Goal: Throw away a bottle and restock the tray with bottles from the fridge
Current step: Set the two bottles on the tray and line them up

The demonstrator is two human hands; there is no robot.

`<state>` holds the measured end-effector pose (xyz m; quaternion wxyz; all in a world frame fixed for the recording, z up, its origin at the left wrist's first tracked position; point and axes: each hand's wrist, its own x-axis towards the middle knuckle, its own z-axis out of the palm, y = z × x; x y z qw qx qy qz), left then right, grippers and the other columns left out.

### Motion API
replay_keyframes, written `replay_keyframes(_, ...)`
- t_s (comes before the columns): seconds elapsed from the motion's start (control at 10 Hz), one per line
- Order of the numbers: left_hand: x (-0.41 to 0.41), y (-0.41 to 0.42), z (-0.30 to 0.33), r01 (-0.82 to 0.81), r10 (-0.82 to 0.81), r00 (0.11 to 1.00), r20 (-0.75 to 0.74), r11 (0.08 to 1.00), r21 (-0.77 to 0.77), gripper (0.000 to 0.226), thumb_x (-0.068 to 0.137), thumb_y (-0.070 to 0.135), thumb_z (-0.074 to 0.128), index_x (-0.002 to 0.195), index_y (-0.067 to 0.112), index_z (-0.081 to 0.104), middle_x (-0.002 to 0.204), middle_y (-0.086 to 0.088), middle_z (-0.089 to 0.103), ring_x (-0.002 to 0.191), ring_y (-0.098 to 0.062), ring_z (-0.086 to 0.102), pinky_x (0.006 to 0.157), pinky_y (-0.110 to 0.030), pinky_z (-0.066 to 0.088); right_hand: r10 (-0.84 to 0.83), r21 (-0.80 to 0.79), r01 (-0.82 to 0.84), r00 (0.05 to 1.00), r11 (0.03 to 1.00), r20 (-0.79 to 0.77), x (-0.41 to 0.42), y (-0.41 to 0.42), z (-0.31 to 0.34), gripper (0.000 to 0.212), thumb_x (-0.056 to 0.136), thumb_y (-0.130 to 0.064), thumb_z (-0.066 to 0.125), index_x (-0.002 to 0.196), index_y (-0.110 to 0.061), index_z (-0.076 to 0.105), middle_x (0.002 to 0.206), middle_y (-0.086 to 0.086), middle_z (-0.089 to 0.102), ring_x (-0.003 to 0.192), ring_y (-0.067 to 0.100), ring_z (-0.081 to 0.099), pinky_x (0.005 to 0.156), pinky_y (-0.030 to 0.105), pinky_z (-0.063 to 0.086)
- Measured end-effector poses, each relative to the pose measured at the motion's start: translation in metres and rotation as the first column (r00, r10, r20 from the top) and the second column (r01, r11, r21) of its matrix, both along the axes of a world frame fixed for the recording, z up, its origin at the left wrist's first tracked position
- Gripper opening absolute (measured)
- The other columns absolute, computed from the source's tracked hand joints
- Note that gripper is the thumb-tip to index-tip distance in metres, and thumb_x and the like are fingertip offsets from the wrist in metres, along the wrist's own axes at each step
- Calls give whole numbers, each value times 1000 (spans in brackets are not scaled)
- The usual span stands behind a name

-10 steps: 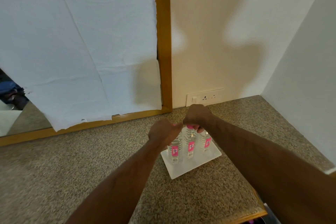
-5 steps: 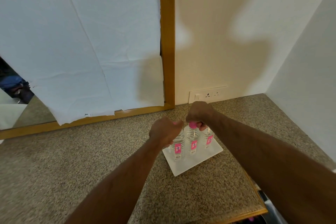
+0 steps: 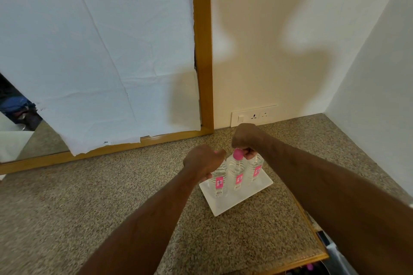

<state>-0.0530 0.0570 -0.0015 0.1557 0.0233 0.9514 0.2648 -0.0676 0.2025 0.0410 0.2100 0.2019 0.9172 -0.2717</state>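
Three clear water bottles with pink labels stand in a row on a white rectangular tray on the speckled countertop. My left hand is closed over the top of the left bottle, hiding its cap. The middle bottle shows its pink cap, and it touches the fingers of my right hand. That hand grips the neck of the right bottle, whose cap is hidden under it.
A wood-framed mirror covered with white paper leans against the wall on the left. A wall socket plate sits just behind the tray. White walls close off the right corner. The counter's wooden edge runs close to the tray's right.
Both hands stay on the bottle tops with almost no motion. The view has shifted slightly, so the tray appears a little further right.
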Motion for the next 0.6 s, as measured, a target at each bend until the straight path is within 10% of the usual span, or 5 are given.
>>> replay_keyframes(0.6,2,1,15,103,-171,957,-235,955,-279,70,96,57,19,89,7,68,86,-13,70,78,-28,68,79,-44,55,34,77,-26,994,997,-103,2,-2,19,23,87,-8,55,65,0,55,56,14,62,36,19,59,37,22,44)
